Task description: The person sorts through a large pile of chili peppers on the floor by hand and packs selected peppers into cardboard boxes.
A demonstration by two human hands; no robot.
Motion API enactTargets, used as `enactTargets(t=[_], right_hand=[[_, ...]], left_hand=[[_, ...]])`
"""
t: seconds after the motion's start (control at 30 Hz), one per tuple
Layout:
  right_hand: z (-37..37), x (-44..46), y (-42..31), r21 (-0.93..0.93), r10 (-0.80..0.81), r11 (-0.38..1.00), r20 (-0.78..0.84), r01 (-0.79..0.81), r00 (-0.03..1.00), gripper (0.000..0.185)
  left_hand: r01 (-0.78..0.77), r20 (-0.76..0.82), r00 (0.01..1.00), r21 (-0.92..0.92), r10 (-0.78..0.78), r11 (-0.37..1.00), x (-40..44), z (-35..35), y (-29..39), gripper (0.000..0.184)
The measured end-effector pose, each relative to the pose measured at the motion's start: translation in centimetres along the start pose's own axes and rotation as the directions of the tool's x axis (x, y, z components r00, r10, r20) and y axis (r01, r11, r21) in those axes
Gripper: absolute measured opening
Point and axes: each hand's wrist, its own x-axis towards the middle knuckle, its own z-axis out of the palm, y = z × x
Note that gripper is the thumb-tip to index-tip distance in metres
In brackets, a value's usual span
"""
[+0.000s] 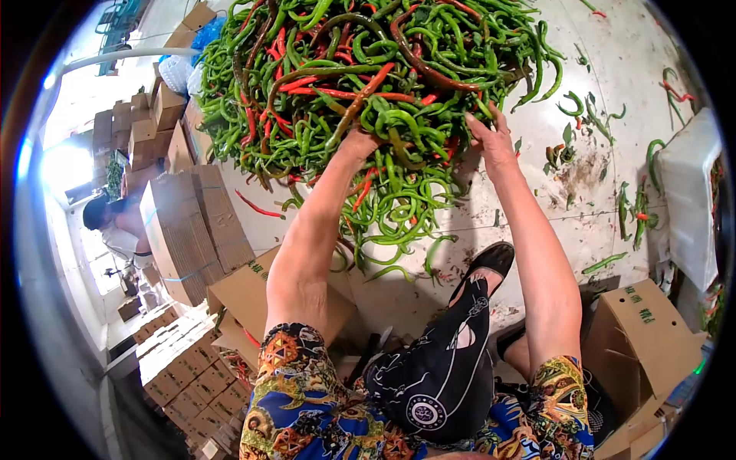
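A large heap of long green and red peppers (399,123) lies on the pale floor in front of me. My left hand (360,144) reaches into the near side of the heap, its fingers hidden beneath the peppers. At the heap's right edge is my right hand (491,136), fingers spread and touching the outer peppers, with nothing held between them. Curled green peppers (399,207) spill toward me below and between my hands.
Open cardboard boxes stand at lower right (648,326) and lower left (238,295). Folded cardboard (184,230) and stacked cartons (184,368) are at left, near another person (119,226). A white foam box (690,192) is at right. Loose peppers (604,263) dot the floor.
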Motion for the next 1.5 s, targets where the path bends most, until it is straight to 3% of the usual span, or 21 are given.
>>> enactTargets(t=[0.07, 0.1, 0.2, 0.23, 0.37, 0.4, 0.47, 0.53, 0.57, 0.6, 0.63, 0.7, 0.77, 0.83, 0.97, 1.03, 1.1, 1.13, 1.23, 1.3, 1.5], right_hand=[[0.1, 2.5, 3.4, -0.1, -0.102, 0.99, -0.032, 0.098, 0.994, 0.085], [0.3, 1.4, 3.0, -0.138, -0.153, 0.979, -0.008, 0.15, 0.988, 0.064], [-2.1, -1.7, 0.6, -0.13, 0.107, 0.987, 0.105, -0.093, 0.989, 0.023], [-3.9, -1.2, 1.4, -0.253, -0.012, 0.966, 0.127, 0.044, 0.992, 0.02], [-8.9, -2.5, -0.6, -0.046, -0.007, 0.999, 0.232, 0.018, 0.973, 0.015], [-11.9, -0.8, 0.1, 0.044, 0.034, 0.998, 0.281, -0.048, 0.959, 0.014], [-14.8, -2.5, -2.1, 0.057, 0.019, 0.997, 0.349, -0.042, 0.937, 0.014], [-18.3, -1.5, -2.7, -0.237, 0.052, 0.971, 0.159, -0.013, 0.986, 0.024], [-20.2, -1.4, -2.6, -0.313, 0.003, 0.949, 0.133, 0.039, 0.991, 0.027], [-18.8, -5.1, -4.2, -0.011, -0.004, 1.0, 0.046, 0.004, 0.999, 0.031], [-21.3, -4.1, -3.3, -0.055, -0.013, 0.998, 0.096, 0.019, 0.995, 0.033], [-23.1, -6.6, -1.7, 0.183, 0.162, 0.968, 0.075, -0.173, 0.984, 0.038], [-27.0, -5.6, 2.9, 0.094, 0.041, 0.995, -0.05, -0.036, 0.998, 0.041], [-27.2, -8.2, 3.6, -0.053, 0.178, 0.977, -0.349, -0.209, 0.92, 0.038], [-26.4, -11.6, 4.6, 0.301, 0.275, 0.945, -0.514, -0.129, 0.812, 0.045], [-27.2, -12.1, 5.4, 0.301, 0.25, 0.949, -0.54, -0.093, 0.804, 0.047], [-25.1, -14.4, 3.7, 0.174, 0.195, 0.978, -0.57, -0.114, 0.798, 0.04], [-25.1, -14.7, 4.4, -0.004, 0.091, 0.993, -0.605, -0.117, 0.791, 0.034], [-23.0, -16.3, 5.6, 0.018, -0.036, 0.998, -0.641, 0.062, 0.767, 0.032], [-21.3, -17.3, 6.8, -0.044, -0.076, 0.997, -0.67, 0.063, 0.738, 0.03], [-16.7, -22.8, 9.7, 0.004, -0.028, 0.999, -0.514, 0.036, 0.858, 0.021]], left_hand=[[-0.017, 0.034, 0.999, -0.143, 0.022, 0.99, -1.2, 2.5, 1.6, 0.049], [-0.04, 0.071, 0.996, -0.129, 0.05, 0.991, -2.2, 4.0, 2.8, 0.049], [0.003, -0.082, 0.996, -0.32, -0.031, 0.947, -3.7, 7.6, -1.6, 0.043], [-0.004, -0.09, 0.996, -0.35, -0.029, 0.937, -4.3, 9.4, -1.0, 0.041], [0.185, -0.122, 0.96, -0.4, -0.252, 0.898, -6.7, 16.6, 0.0, 0.039], [0.394, 0.096, 0.914, -0.445, -0.395, 0.804, -6.2, 18.4, -2.3, 0.033], [0.31, 0.088, 0.939, -0.634, -0.331, 0.708, -7.0, 23.2, -4.3, 0.029], [0.16, 0.027, 0.981, -0.681, -0.194, 0.714, -8.0, 25.5, -4.0, 0.057], [0.063, -0.024, 0.994, -0.668, -0.105, 0.742, -8.4, 26.6, -3.9, 0.089], [0.124, 0.031, 0.991, -0.539, -0.128, 0.833, -9.0, 26.2, -2.3, 0.081], [0.097, 0.069, 0.994, -0.308, -0.079, 0.946, -9.8, 25.7, -2.1, 0.079], [-0.11, 0.056, 0.993, 0.143, 0.103, 0.984, -11.6, 25.2, -2.8, 0.076], [-0.089, 0.055, 0.995, 0.198, 0.08, 0.976, -12.8, 24.0, -5.8, 0.071], [0.296, -0.034, 0.946, -0.317, -0.323, 0.901, -14.6, 22.4, -3.9, 0.057], [0.249, -0.157, 0.937, -0.32, -0.311, 0.914, -17.6, 17.8, -4.5, 0.061], [0.143, -0.288, 0.953, 0.165, -0.091, 0.976, -18.5, 16.5, -5.1, 0.055], [-0.095, -0.362, 0.864, 0.566, 0.35, 0.819, -18.8, 17.3, -3.7, 0.046], [-0.173, -0.321, 0.853, 0.571, 0.412, 0.802, -18.5, 18.1, -2.4, 0.042], [-0.298, -0.102, 0.903, 0.551, 0.417, 0.78, -16.8, 20.8, -1.0, 0.033], [-0.49, 0.072, 0.793, 0.667, 0.605, 0.562, -14.5, 23.9, -0.4, 0.033], [-0.509, 0.07, 0.757, 0.688, 0.65, 0.518, -8.4, 30.6, -2.2, 0.029]])
